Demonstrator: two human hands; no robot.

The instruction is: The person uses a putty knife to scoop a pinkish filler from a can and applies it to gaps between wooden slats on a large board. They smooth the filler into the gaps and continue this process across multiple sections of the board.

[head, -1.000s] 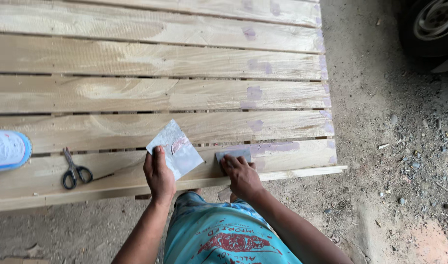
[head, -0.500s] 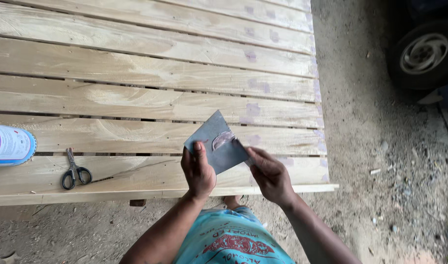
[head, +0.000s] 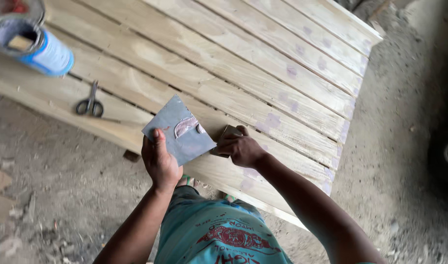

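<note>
Small scraper (head: pixel 227 133) mostly hidden under right hand (head: pixel 241 148); only grey-brown corner shows, pressed on plank near pale purple filler patch (head: pixel 272 120). Right hand clenched around it. Left hand (head: pixel 159 161) grasps one square grey metal plate (head: pixel 178 130) by lower corner, thumb on top; smear of pinkish putty (head: pixel 186 125) on its face. Plate held above near edge of slatted wooden panel (head: pixel 224 58). One pair of scissors (head: pixel 90 102) lying on plank. One open tin (head: pixel 32 43), blue-white, cut off at top-left corner. Wheel at right edge barely visible.
</note>
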